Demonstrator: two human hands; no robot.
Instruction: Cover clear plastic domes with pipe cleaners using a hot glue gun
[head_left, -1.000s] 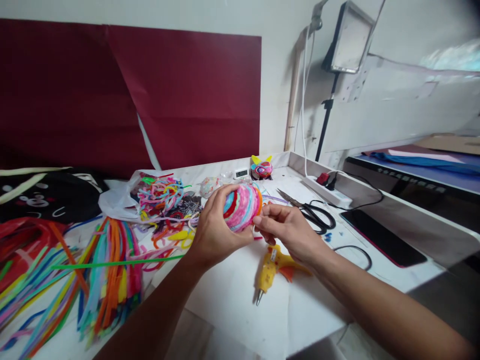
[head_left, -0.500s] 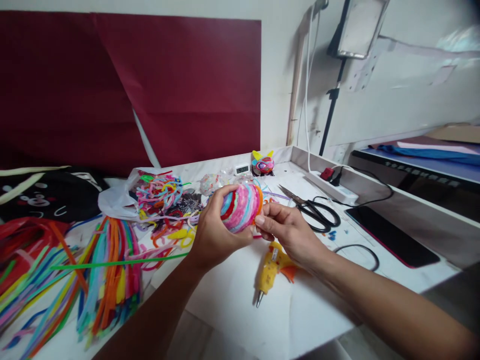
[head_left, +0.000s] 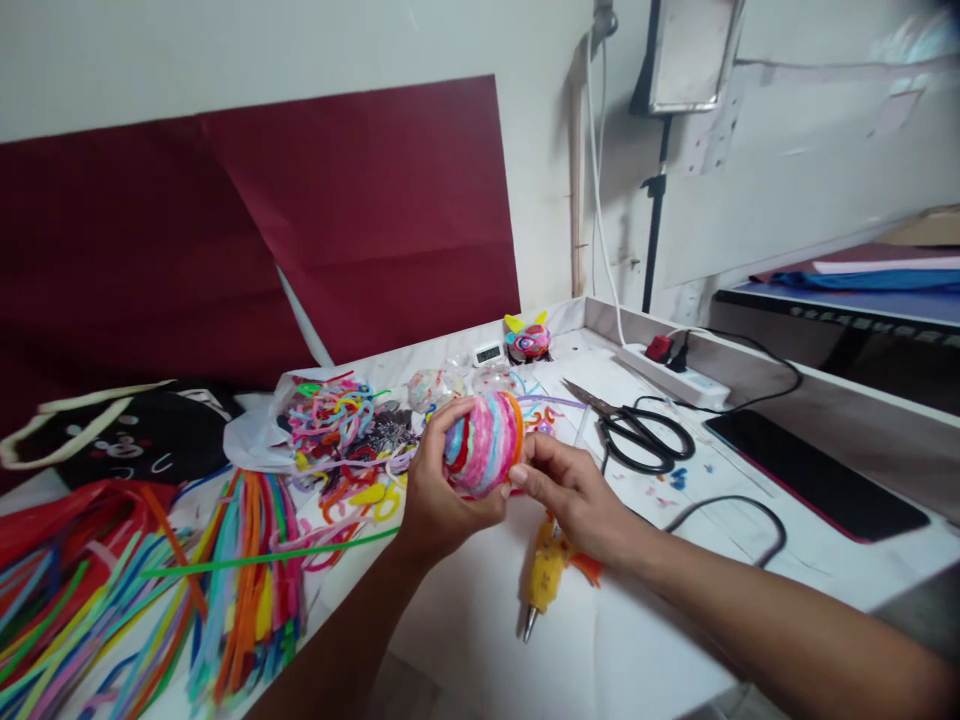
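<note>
My left hand curls around a ball wrapped in coloured pipe cleaners, with bands of pink, light blue, red and orange. At its right side, the fingertips of my right hand pinch the outermost orange pipe cleaner; the exact pinch point is partly hidden by the fingers. Below my right hand a yellow glue gun lies on the white paper, its metal nozzle toward me and part of its body covered by the hand. A green pipe cleaner stretches left from behind my left wrist.
Bundled pipe cleaners and a bag of scraps lie to the left. Black-handled scissors, a phone and a power strip are on the right. Behind stand a small timer and a decorated ball with yellow ears.
The camera view has tilted and shifted, so the scene sits a little lower. Both hands keep the same grip on the ball and its orange edge.
</note>
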